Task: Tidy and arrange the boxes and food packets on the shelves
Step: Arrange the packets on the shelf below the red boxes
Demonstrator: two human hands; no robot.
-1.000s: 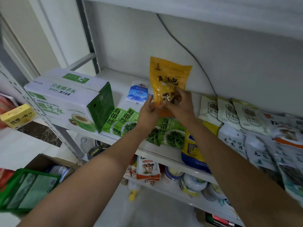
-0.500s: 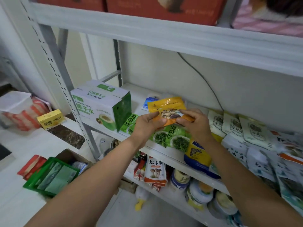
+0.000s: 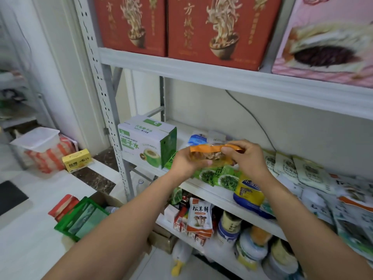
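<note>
Two bare hands hold one shiny orange-yellow plastic food packet [image 3: 214,153] in the air, just above the front of the middle white metal shelf [image 3: 210,194]. The left hand [image 3: 186,163] has its fingers and thumb curled round the packet's left end. The right hand [image 3: 249,158] pinches the right end between its thumb and bent fingers. The packet lies almost flat with its edge toward us, so its writing cannot be read. A see-through window shows pale dried bits, maybe mushrooms. To the left on the same shelf stands a white and green cardboard box [image 3: 145,142] that says "Coconut water" and "椰子水", with a picture of a cut green coconut. Under the hands lie flat green plastic packets [image 3: 217,175] with pictures of dark green strips. Behind the held packet is a soft blue and white packet [image 3: 198,138]. A fat yellow and blue bag [image 3: 248,191] sits at the shelf edge near the right wrist. Pale cream packets [image 3: 286,165] overlap in a row farther right. On the top shelf stand two red cardboard boxes [image 3: 218,27] with noodle bowl pictures and gold letters starting "方城", next to a pink box [image 3: 327,41]. On the lower shelf an orange and white pouch [image 3: 199,217] says "松茸鲜" above a mushroom picture.
</note>
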